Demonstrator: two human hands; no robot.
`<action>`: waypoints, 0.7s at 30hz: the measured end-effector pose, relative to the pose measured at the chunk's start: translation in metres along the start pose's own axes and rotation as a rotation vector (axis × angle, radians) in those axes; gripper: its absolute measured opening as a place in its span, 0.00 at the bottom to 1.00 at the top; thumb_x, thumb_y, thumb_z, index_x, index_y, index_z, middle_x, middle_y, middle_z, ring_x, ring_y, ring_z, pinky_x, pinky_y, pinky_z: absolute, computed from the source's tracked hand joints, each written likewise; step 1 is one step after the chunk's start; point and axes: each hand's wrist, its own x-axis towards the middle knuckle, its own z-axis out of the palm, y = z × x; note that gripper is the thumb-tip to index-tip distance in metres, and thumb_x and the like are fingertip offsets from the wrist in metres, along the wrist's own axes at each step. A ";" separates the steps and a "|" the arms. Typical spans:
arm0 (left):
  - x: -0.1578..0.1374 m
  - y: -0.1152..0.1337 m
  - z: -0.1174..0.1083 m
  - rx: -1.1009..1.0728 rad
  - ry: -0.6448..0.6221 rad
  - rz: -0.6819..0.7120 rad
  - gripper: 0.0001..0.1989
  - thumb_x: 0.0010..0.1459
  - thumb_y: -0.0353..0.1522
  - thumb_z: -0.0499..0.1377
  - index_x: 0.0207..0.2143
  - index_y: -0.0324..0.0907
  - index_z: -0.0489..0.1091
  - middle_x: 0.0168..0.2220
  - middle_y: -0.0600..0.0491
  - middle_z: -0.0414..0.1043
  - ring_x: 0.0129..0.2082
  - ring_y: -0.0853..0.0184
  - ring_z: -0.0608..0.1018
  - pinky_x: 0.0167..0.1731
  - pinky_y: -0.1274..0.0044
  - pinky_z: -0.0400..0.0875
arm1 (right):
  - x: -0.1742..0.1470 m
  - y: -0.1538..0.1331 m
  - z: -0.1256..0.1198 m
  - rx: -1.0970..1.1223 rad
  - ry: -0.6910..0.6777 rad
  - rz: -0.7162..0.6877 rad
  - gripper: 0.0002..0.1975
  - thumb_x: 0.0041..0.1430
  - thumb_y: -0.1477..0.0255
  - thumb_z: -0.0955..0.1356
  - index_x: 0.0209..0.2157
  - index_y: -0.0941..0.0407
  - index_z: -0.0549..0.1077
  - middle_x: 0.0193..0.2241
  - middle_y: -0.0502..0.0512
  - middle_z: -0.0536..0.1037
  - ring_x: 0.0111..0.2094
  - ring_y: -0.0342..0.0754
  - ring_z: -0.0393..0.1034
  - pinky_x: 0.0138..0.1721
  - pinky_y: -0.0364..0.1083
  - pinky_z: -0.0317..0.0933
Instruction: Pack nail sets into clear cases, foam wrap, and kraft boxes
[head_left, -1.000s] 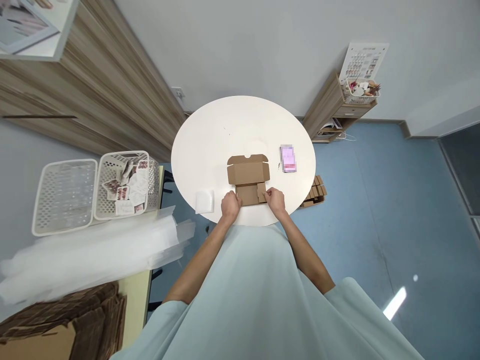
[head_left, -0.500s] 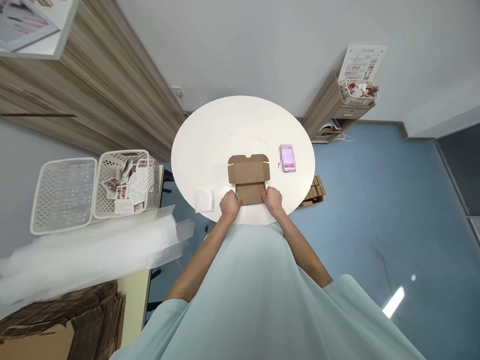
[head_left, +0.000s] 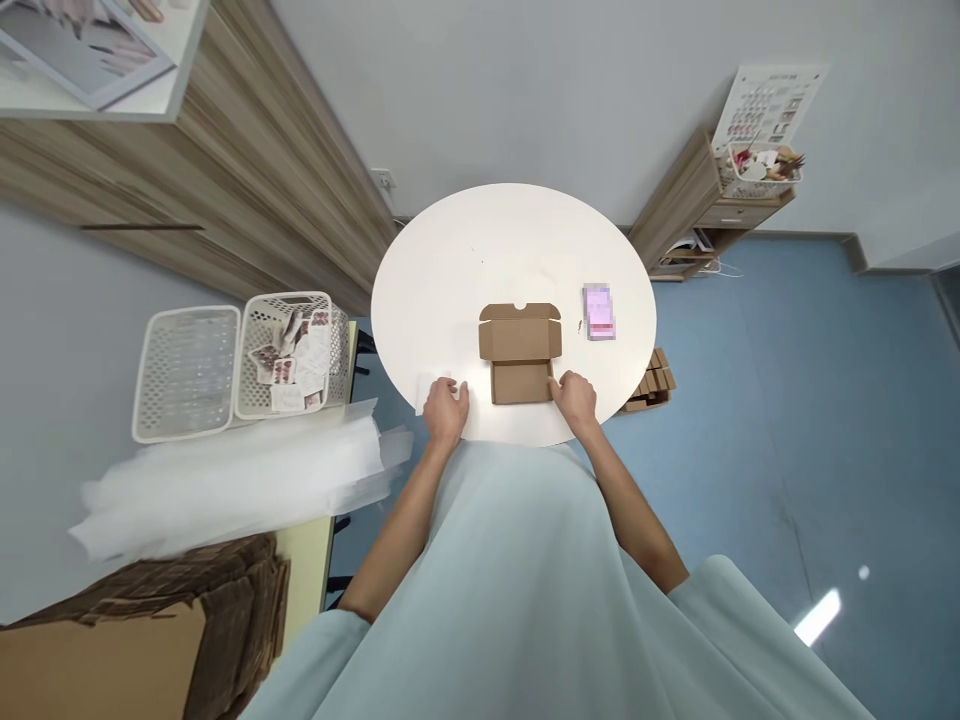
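"What was the room like?"

"A pale wall (head_left: pixel 525 90) rose behind an oval white table (head_left: pixel 510 235), and the floor (head_left: pixel 757 400) was blue. Small brown cartons (head_left: pixel 655 380) sat low beyond the table's right edge."

"And the cardboard box?"

"The brown box (head_left: pixel 522 382) lay on the near part of the table, between the hands, its tray standing formed and its flapped lid (head_left: pixel 520 338) folded back toward the wall."

"What was the left hand doing?"

"The left hand (head_left: pixel 446 408) was apart from the box, thumb and fingers parted, over a flat white square (head_left: pixel 424 386). I couldn't tell whether it touched that."

"The right?"

"The right hand (head_left: pixel 575 400) had its thumb at the tray's right wall, fingers bent outside. Whether it gripped, I couldn't tell."

"Anything else close by?"

"A pink-and-purple item (head_left: pixel 600 312), blurred into blocks, lay right of the lid, well apart from it."
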 end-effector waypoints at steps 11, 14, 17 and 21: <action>0.016 -0.060 -0.001 0.170 0.116 -0.212 0.30 0.52 0.47 0.71 0.49 0.38 0.67 0.53 0.34 0.72 0.58 0.42 0.73 0.57 0.57 0.69 | -0.018 0.004 -0.004 0.139 -0.012 0.003 0.15 0.75 0.61 0.64 0.38 0.55 0.77 0.37 0.59 0.83 0.37 0.54 0.77 0.34 0.47 0.58; 0.017 -0.054 -0.002 0.167 0.079 -0.259 0.31 0.52 0.46 0.71 0.49 0.38 0.65 0.52 0.35 0.73 0.56 0.42 0.76 0.55 0.57 0.71 | -0.020 0.004 -0.005 0.164 -0.006 0.010 0.15 0.75 0.61 0.65 0.38 0.55 0.77 0.38 0.59 0.84 0.37 0.54 0.77 0.34 0.47 0.59; 0.015 -0.048 -0.005 0.116 0.070 -0.255 0.30 0.54 0.43 0.72 0.51 0.38 0.64 0.52 0.36 0.73 0.55 0.44 0.77 0.54 0.59 0.72 | -0.022 0.004 -0.006 0.179 0.002 0.005 0.15 0.75 0.60 0.65 0.38 0.55 0.77 0.39 0.59 0.84 0.38 0.53 0.77 0.35 0.46 0.59; 0.008 -0.039 -0.009 0.036 0.088 -0.197 0.23 0.59 0.37 0.69 0.51 0.42 0.62 0.52 0.41 0.74 0.54 0.50 0.78 0.53 0.63 0.73 | -0.025 0.002 -0.010 0.197 0.006 -0.018 0.15 0.75 0.61 0.65 0.38 0.54 0.77 0.39 0.58 0.84 0.38 0.53 0.78 0.36 0.47 0.61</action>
